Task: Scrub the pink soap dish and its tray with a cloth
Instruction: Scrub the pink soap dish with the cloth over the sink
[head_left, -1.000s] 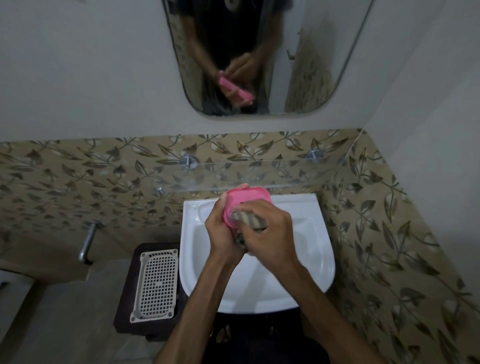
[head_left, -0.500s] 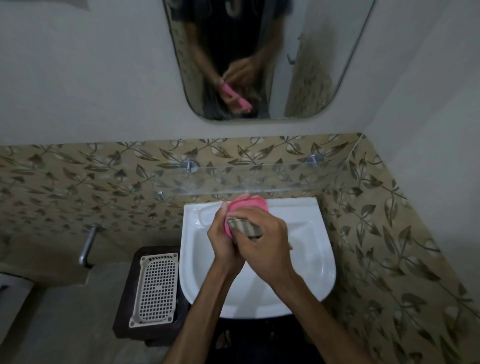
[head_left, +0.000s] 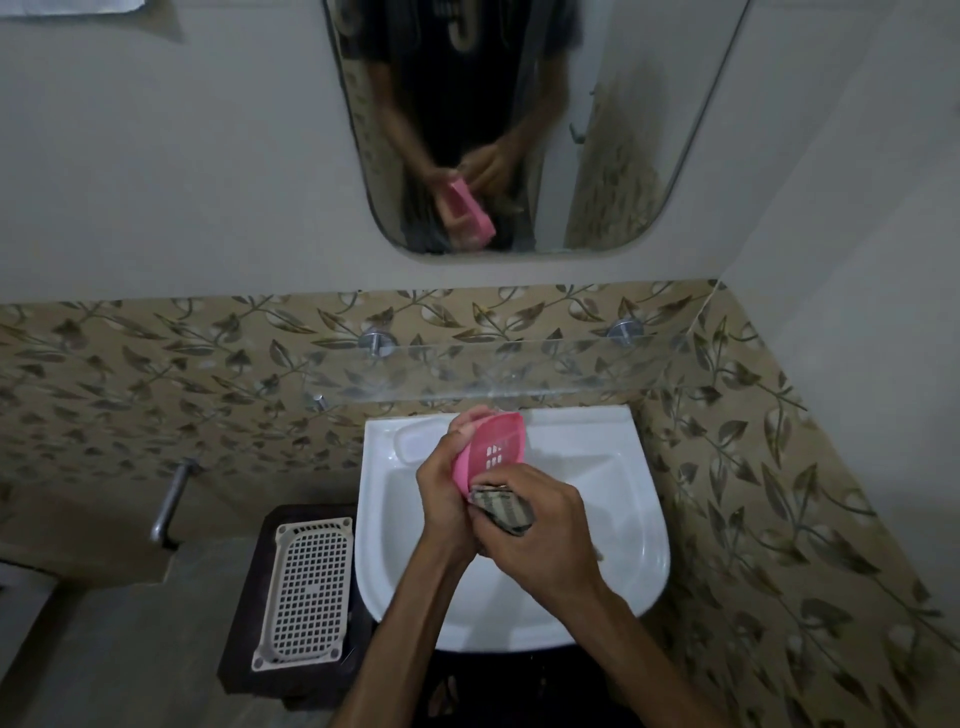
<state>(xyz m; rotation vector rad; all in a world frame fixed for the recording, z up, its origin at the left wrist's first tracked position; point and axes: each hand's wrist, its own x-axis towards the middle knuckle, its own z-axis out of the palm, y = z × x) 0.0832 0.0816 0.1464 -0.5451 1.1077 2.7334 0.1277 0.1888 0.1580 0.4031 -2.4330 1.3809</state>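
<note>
Above the white sink (head_left: 644, 545) my left hand (head_left: 447, 499) grips a pink soap dish (head_left: 493, 447), tilted so its slotted inside faces me. My right hand (head_left: 540, 535) holds a bunched striped grey cloth (head_left: 501, 512) pressed against the dish's lower edge. The dish's underside is hidden by my left palm. A white grid tray (head_left: 309, 582) lies flat on a dark brown stand (head_left: 249, 649) left of the sink.
A glass shelf (head_left: 571, 364) on chrome mounts juts out just above the sink's back. A mirror (head_left: 649, 156) hangs above it and reflects my hands and the dish. Leaf-patterned tiles line the back and right walls. A metal tap (head_left: 171, 499) sticks out at the left.
The dish has tilted so its slotted inside now shows. My right hand with the cloth has slid from the dish's middle down to its lower edge.
</note>
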